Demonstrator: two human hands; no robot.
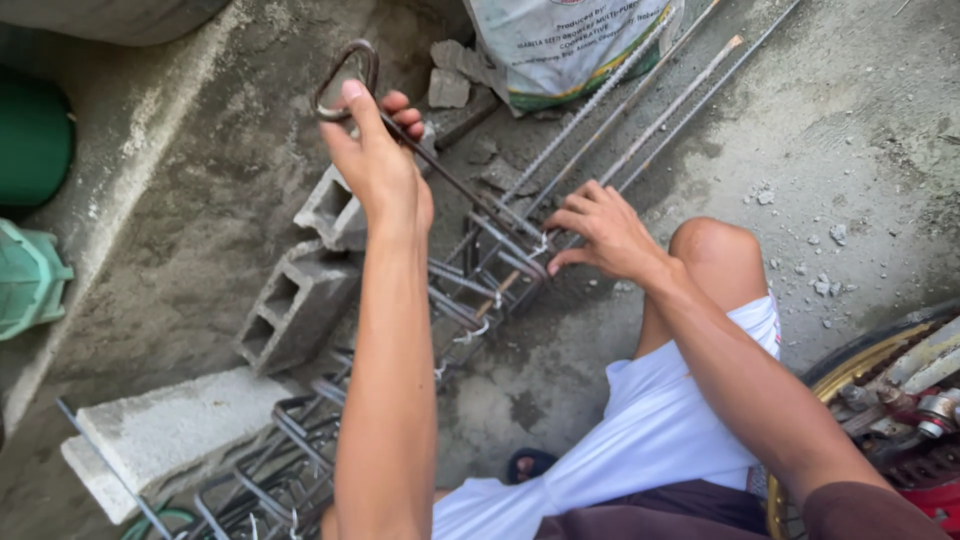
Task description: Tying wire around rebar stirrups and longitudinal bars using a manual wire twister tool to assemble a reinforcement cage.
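My left hand (378, 160) is raised and grips the looped handle of a long metal hook tool (345, 75), whose shaft runs down toward the rebar cage (490, 270). My right hand (600, 230) rests on the cage's square stirrups, fingers pinching at a tie wire (540, 243) where a stirrup meets a long bar. The cage lies on the concrete ground, its long ribbed bars (640, 110) running away to the upper right. My bare knee (715, 250) is bent beside it.
Hollow concrete blocks (300, 300) lie left of the cage, with a solid block (170, 430) nearer me. A printed sack (560, 45) stands at the top. Green containers (30, 200) sit far left. A wheel and machine parts (890, 390) are at the right edge.
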